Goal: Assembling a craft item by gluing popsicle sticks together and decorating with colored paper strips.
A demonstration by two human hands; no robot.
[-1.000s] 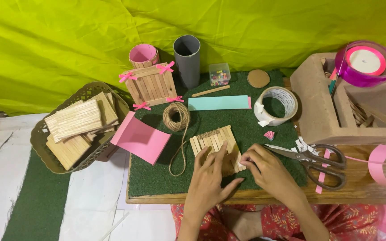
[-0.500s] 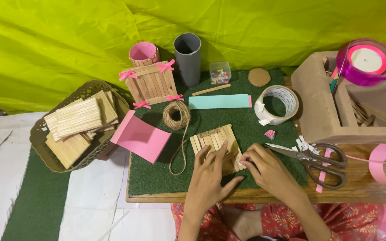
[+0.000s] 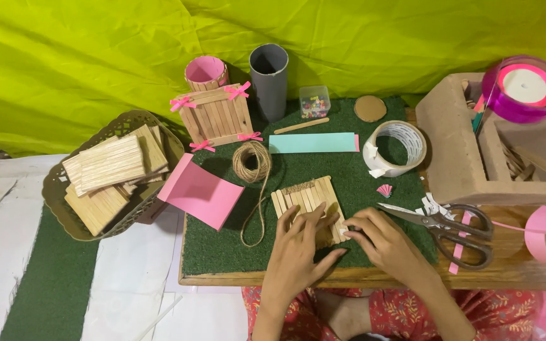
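Observation:
A flat panel of wooden craft sticks (image 3: 306, 197) lies on the green turf mat (image 3: 222, 246) of a low wooden table. My left hand (image 3: 299, 251) rests on the panel's near edge, fingers spread over the sticks. My right hand (image 3: 388, 243) presses against the panel's right near corner with bent fingers; whether it pinches something small I cannot tell. A ball of jute twine (image 3: 252, 161) lies just left of the panel, its loose end trailing down the mat.
A pink paper pad (image 3: 201, 198), a teal paper strip (image 3: 312, 143), a tape roll (image 3: 395, 148), scissors (image 3: 450, 226), a stick crate with pink bows (image 3: 215, 116), a grey tube (image 3: 268, 78), a pink cup (image 3: 206, 73), a bead box (image 3: 315, 101). A basket of stick bundles (image 3: 110, 173) at left, a wooden organiser (image 3: 475, 145) with pink ribbon spool (image 3: 526, 87) at right.
Both hands stay on the stick panel; the fingers have shifted only slightly. Nothing else has moved.

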